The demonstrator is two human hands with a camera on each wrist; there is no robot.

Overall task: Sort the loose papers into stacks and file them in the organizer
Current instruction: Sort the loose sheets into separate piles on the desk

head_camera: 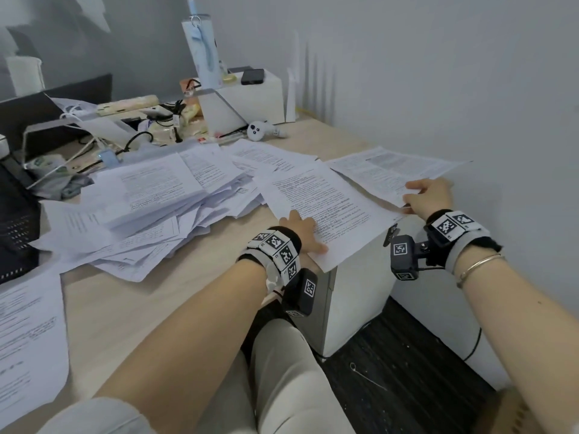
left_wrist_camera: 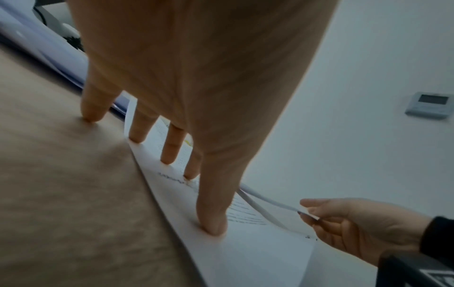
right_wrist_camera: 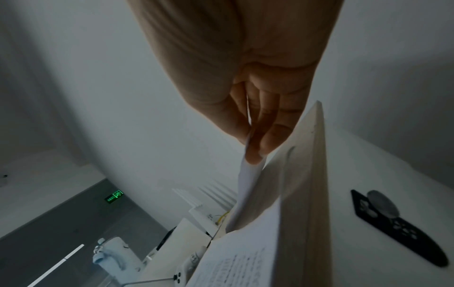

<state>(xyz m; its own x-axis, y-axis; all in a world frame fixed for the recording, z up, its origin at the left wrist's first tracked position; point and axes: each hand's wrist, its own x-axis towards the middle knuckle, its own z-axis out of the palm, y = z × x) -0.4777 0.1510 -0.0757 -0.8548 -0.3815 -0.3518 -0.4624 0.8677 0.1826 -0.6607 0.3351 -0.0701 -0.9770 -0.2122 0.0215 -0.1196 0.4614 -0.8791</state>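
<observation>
A printed sheet (head_camera: 322, 211) lies at the desk's right corner, partly over the edge. My left hand (head_camera: 302, 228) rests flat on its near left side, fingers (left_wrist_camera: 172, 147) straight and spread, the thumb (left_wrist_camera: 211, 223) pressing the page. My right hand (head_camera: 429, 195) pinches the near edge of a second printed sheet (head_camera: 391, 169) by the wall; the pinch on this sheet (right_wrist_camera: 248, 174) shows in the right wrist view. A big loose heap of papers (head_camera: 156, 208) covers the desk's middle. A white organizer box (head_camera: 250, 98) stands at the back.
The wall runs close along the right. A white cabinet (head_camera: 354, 302) stands under the desk corner. Cables, a laptop (head_camera: 15, 220) and clutter fill the far left. More sheets (head_camera: 28, 333) lie at the near left. A phone (head_camera: 252, 76) lies on the box.
</observation>
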